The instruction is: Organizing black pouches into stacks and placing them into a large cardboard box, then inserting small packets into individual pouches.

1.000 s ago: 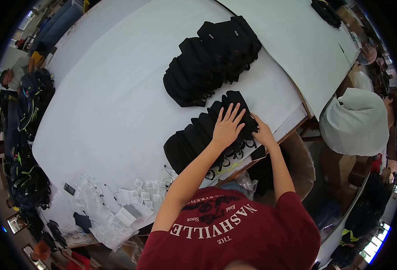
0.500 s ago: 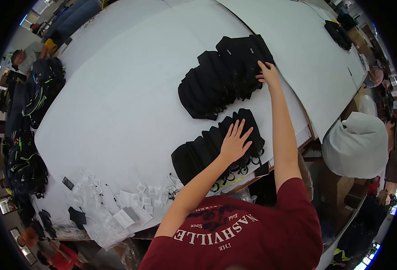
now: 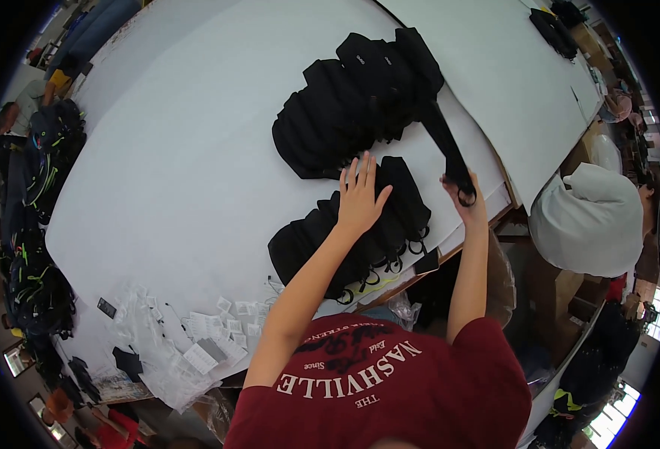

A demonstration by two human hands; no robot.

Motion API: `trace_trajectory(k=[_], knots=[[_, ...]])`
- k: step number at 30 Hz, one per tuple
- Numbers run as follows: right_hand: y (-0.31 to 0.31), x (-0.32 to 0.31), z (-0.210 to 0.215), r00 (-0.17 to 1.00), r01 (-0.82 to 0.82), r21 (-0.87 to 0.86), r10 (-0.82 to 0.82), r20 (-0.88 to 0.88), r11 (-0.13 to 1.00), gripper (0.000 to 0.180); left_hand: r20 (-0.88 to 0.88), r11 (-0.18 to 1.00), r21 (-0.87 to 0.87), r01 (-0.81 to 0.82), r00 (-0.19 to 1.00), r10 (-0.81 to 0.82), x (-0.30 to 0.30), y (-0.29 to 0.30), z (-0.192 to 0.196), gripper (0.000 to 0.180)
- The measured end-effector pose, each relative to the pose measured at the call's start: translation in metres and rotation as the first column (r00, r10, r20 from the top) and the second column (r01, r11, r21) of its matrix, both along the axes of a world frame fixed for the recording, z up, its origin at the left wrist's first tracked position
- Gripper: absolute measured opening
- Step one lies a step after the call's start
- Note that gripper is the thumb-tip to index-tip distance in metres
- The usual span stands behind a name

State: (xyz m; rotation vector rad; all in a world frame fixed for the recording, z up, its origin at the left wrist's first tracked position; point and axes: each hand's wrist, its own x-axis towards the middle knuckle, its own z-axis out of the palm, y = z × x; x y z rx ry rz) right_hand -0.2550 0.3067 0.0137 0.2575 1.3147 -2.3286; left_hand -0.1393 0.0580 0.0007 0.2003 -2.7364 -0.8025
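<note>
Two overlapping rows of black fabric pouches lie on the white table. The far row (image 3: pixel 322 120) has small light marks on some of its pieces; the near row (image 3: pixel 296 247) has thin loops along its front edge. With fingers stretched, my left hand (image 3: pixel 360 198) lies over the far edge of the near row. My right hand (image 3: pixel 471 206), to the right of that row, grips the looped end of a black pouch (image 3: pixel 442 138). This pouch stretches back to the right end of the far row and looks narrow, as if seen edge-on.
Clear plastic bags (image 3: pixel 135 322), white tags (image 3: pixel 233 322) and a phone-like dark object (image 3: pixel 107 307) lie at the table's front left. Black backpacks (image 3: pixel 42 187) line the left edge beside another person (image 3: pixel 27 105). A white sack (image 3: pixel 588 221) and cartons (image 3: pixel 554 288) stand on the right.
My right hand has come back from the far row toward me, drawing one pouch with it. My left hand has slid left and slightly away along the near row.
</note>
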Motion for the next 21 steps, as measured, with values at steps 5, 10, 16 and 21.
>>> trace_trajectory(k=[5,10,16,21], knots=[[0.03,0.056,-0.047,0.971,-0.112,0.19,0.067,0.229,0.976,0.037,0.058,0.966,0.259,0.018,0.998,-0.034,0.016,-0.001,0.016,0.062],[0.032,0.043,-0.05,0.892,-0.451,0.65,0.288,0.347,0.612,0.036,0.048,0.911,0.372,-0.176,0.984,0.17,0.095,-0.066,0.045,0.049],[0.018,0.011,-0.037,0.916,-0.283,0.838,0.39,0.093,0.466,0.043,0.498,0.894,-0.002,-0.449,0.774,0.39,0.216,-0.106,0.034,0.04],[-0.03,0.014,0.002,0.909,-0.256,0.824,0.416,0.027,0.506,0.056,0.591,0.883,-0.062,-0.466,0.695,0.408,0.226,-0.093,0.01,0.045]])
